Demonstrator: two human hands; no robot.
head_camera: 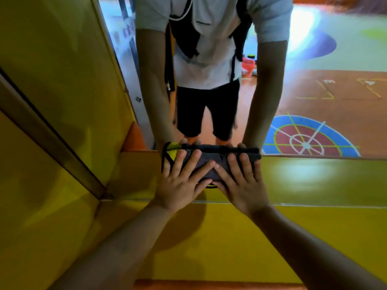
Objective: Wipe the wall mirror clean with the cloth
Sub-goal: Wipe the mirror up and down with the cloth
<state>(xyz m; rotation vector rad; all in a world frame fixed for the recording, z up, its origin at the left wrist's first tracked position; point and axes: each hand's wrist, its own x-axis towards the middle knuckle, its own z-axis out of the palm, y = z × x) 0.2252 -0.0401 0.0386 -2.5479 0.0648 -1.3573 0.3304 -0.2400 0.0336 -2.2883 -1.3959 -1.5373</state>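
A dark grey cloth [209, 162] with a yellow patch at its left end lies flat at the bottom edge of the wall mirror [314, 91]. My left hand [182, 181] presses on its left half with fingers spread and straight. My right hand [240, 181] presses on its right half the same way, its index finger beside my left one. The mirror shows my reflection: a white shirt, black shorts and both arms reaching down to the cloth.
A yellow ledge [314, 181] runs below the mirror, with a yellow wall panel [230, 243] beneath it. To the left stands a yellow panel [58, 80] with a dark strip. The mirror reflects an orange floor with a painted target [307, 141].
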